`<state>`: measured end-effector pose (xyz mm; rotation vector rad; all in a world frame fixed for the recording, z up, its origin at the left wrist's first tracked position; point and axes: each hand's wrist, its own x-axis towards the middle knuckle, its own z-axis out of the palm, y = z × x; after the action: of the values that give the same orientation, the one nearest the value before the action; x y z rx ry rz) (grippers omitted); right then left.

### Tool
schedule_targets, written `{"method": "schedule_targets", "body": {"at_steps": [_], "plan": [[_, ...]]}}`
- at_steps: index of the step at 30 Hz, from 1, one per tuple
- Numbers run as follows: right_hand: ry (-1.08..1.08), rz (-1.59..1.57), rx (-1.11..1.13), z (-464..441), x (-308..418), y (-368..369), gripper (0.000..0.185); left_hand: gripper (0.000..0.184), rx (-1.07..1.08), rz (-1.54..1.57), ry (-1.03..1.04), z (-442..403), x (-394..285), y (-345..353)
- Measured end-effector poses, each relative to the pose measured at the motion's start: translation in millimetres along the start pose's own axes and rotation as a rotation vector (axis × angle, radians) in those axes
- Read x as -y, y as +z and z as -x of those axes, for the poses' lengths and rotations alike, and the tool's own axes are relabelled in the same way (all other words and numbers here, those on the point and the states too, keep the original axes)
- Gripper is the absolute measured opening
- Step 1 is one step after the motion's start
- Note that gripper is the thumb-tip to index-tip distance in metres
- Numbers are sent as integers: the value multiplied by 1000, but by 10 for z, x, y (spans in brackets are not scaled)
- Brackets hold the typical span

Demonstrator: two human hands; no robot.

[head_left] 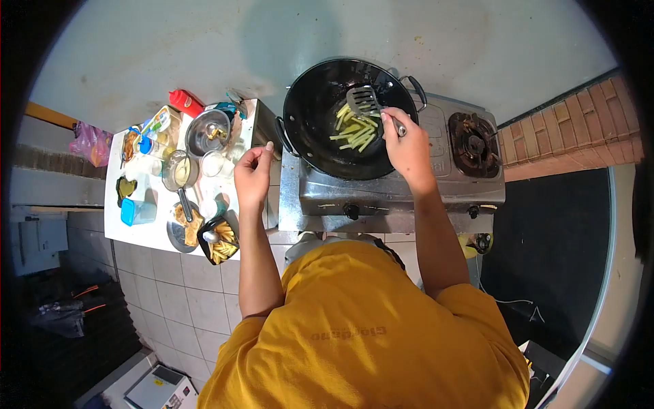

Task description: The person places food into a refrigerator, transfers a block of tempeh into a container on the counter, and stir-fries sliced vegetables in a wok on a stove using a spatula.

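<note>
My right hand (409,146) is closed around the handle of a slotted spatula (364,100). The spatula's metal head is inside a black wok (310,129), touching or just above some pale green-yellow cut strips (355,131), which look like potato sticks. The wok has two side handles and sits on the left part of a metal gas stove (436,184). To the left of the wok, my left hand (253,174) hovers with its fingers curled in and its thumb pointing up. Nothing shows between those fingers.
On the right of the stove is a bare burner (473,141). A white table (153,235) at left carries a steel bowl (208,133), a small saucepan (180,170), a red squeeze bottle (186,102), a black dish of fries (222,251) and a plate with fried food (178,235).
</note>
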<state>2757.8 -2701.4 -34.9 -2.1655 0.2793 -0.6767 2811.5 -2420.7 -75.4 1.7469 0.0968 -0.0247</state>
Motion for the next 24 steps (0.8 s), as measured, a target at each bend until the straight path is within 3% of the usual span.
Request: {"method": "schedule_targets", "body": {"at_steps": [6, 9, 22, 24], "plan": [[47, 7, 13, 23, 1, -101, 16, 27, 5, -4, -13, -14, -26, 12], [-47, 28, -76, 4, -46, -105, 16, 27, 3, -15, -17, -31, -26, 27], [21, -27, 59, 130, 106, -168, 15, 27, 24, -9, -6, -46, -26, 100], [-111, 40, 18, 120, 26, -101, 14, 27, 19, -20, -6, -40, -22, 100]]}}
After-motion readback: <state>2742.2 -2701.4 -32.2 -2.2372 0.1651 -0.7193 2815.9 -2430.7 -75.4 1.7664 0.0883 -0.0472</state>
